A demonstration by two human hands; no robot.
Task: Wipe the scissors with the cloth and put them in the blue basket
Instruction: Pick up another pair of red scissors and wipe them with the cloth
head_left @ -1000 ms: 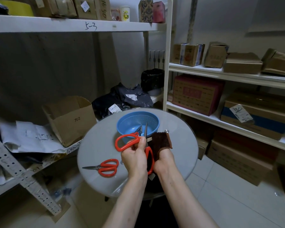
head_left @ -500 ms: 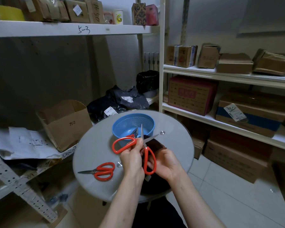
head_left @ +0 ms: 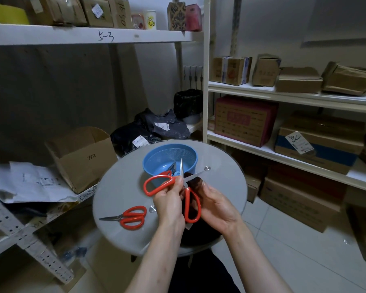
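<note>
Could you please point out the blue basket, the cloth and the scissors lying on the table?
blue basket [head_left: 179, 154], head view, inner mesh wall.
cloth [head_left: 195, 182], head view, dark fold beside the blade.
scissors on the table [head_left: 124, 217], head view, red handles near the pivot.

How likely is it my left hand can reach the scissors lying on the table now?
Probably not yet: the left hand grips the open scissors. Nothing lies between it and the table scissors to its left, so letting go would free it.
</note>
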